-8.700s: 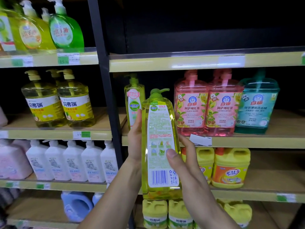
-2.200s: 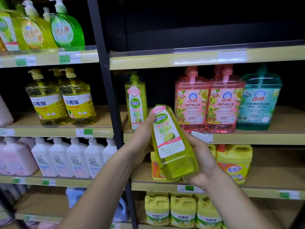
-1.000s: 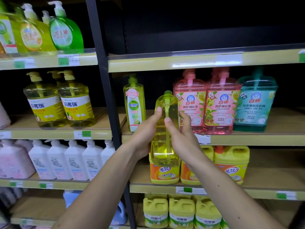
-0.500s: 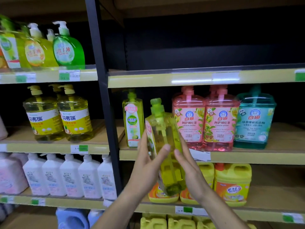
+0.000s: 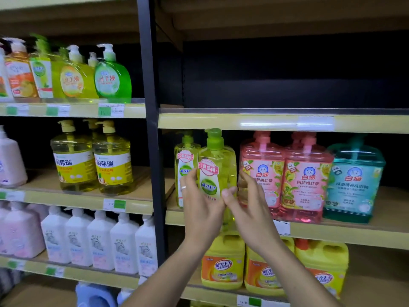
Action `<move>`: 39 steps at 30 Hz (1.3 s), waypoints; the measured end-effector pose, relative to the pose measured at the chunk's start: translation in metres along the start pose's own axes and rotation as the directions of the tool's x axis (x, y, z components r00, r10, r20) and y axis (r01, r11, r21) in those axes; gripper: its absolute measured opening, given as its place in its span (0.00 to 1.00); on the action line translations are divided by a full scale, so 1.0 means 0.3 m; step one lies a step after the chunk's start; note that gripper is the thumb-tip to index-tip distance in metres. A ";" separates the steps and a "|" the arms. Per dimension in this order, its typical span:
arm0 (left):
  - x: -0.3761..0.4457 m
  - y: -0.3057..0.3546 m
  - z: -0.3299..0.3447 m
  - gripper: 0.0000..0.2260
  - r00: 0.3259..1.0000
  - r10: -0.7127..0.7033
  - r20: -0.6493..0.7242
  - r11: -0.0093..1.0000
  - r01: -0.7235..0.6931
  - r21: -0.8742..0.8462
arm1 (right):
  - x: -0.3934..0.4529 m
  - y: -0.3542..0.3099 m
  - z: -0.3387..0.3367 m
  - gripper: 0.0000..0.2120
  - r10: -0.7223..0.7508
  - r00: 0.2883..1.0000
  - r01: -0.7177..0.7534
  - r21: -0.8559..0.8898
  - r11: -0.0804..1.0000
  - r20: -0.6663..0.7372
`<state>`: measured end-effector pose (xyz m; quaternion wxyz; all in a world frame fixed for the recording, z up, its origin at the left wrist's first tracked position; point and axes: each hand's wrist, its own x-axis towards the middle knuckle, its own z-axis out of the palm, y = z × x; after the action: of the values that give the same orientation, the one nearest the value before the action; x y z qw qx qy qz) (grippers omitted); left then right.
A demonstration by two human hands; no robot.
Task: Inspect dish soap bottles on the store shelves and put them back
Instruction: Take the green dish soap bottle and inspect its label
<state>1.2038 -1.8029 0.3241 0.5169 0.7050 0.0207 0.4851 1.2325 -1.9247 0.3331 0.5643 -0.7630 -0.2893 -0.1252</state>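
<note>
A tall yellow-green dish soap bottle (image 5: 218, 165) with a green pump stands upright at the front of the middle shelf (image 5: 345, 234), label facing me. My left hand (image 5: 199, 209) grips its left side and front, a ring on one finger. My right hand (image 5: 247, 207) grips its right side, thumb on the label. The bottle's base is hidden behind my hands. A matching bottle (image 5: 184, 169) stands just left of it and further back.
Two pink pump bottles (image 5: 285, 176) and a teal one (image 5: 354, 180) stand right of the held bottle. A black upright post (image 5: 152, 129) divides the shelves. Yellow jugs (image 5: 223, 262) fill the shelf below; yellow pump bottles (image 5: 93, 158) sit at left.
The bottle was tilted and turned in my hands below shelf level; now it is raised, upright, label forward, at the middle shelf beside its twin. The camera view has moved closer and up.
</note>
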 end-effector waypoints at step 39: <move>0.248 -0.074 0.126 0.25 0.981 -0.158 0.114 0.793 0.058 0.606 | 0.399 0.034 0.084 0.21 0.421 0.892 -0.430 0.021 0.903 0.167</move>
<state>1.2802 -1.7799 0.3568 0.2942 0.8661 0.1722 0.3655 1.3309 -1.8672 0.3786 0.5749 -0.7988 -0.1627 0.0705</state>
